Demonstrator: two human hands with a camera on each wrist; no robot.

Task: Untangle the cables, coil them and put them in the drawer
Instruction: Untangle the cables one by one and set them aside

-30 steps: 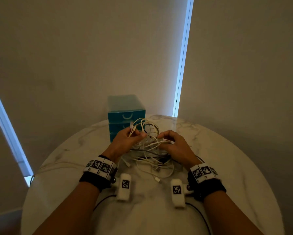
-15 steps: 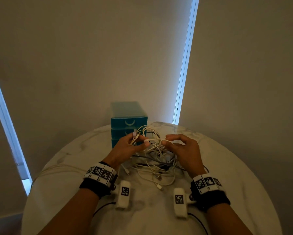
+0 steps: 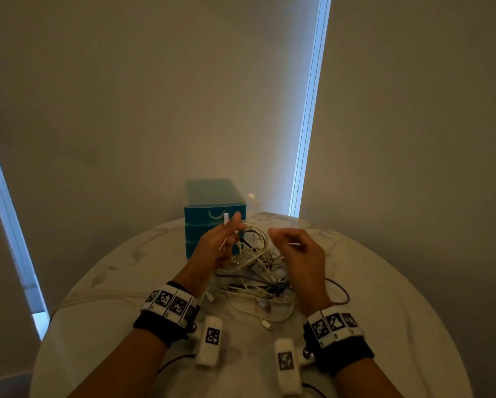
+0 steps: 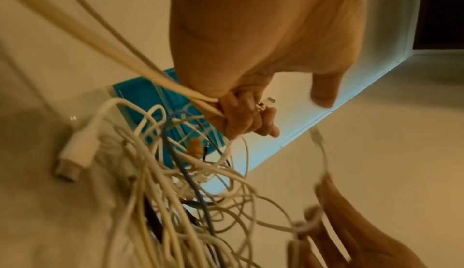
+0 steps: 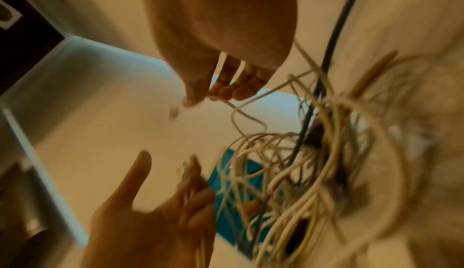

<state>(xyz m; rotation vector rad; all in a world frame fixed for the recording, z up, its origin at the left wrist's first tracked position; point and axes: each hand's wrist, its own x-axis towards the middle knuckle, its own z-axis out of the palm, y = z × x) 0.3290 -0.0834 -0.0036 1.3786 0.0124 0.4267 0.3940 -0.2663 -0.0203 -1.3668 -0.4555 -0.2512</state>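
A tangle of white, dark and blue cables (image 3: 255, 271) lies mid-table, partly lifted between my hands. My left hand (image 3: 232, 228) grips a few white cable strands, and a plug end sticks up above its fingers; the left wrist view shows its fingers (image 4: 241, 113) curled round them. My right hand (image 3: 281, 239) pinches one thin white cable (image 5: 251, 117) between thumb and fingertips (image 5: 226, 91), drawn out of the tangle (image 5: 314, 153). Behind the hands stands the teal drawer unit (image 3: 212, 202), with its drawers shut.
The round marble table (image 3: 384, 282) stands against a plain wall. A white cable (image 3: 97, 297) trails off its left edge. To the right of the heap lies a dark cable loop (image 3: 341, 294), and a loose white plug (image 3: 265, 324) lies nearer to me.
Both hands have risen and drawn apart. The right hand has pulled one thin cable away from the bundle held by the left. The view has tilted up slightly.
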